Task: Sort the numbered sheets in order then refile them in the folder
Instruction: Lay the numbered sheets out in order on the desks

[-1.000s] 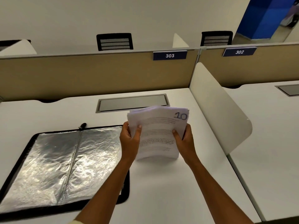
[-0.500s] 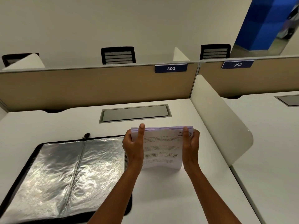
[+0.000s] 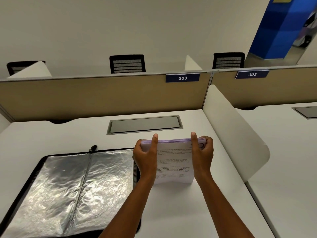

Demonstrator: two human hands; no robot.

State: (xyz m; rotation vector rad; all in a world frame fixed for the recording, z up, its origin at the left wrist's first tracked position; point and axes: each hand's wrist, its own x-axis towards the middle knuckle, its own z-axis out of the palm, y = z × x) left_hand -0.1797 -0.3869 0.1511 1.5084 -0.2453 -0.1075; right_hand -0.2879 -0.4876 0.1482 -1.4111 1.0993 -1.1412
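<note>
Stack (image 3: 173, 162) raised; two hands (image 3: 145, 157), perhaps squaring.

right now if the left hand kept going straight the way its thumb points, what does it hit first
Probably the grey cable hatch set in the desk, just past the sheets that the left hand grips. Beyond that stands the tan partition. Depth is uncertain.

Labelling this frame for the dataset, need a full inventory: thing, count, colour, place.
stack of sheets: 1, white, printed, stood on edge on the desk, right of the folder
folder: 1, black rim, silvery sleeves, open flat at desk left
desk: 1, white, foreground
cable hatch: 1, grey, desk rear
partition: 1, beige, behind desk
side divider: 1, white, desk right
number plates: 2, blue, 303 and 302, on partition
chairs: 3, black, beyond partition
left hand: grips stack's left edge
right hand: grips stack's right edge
</note>
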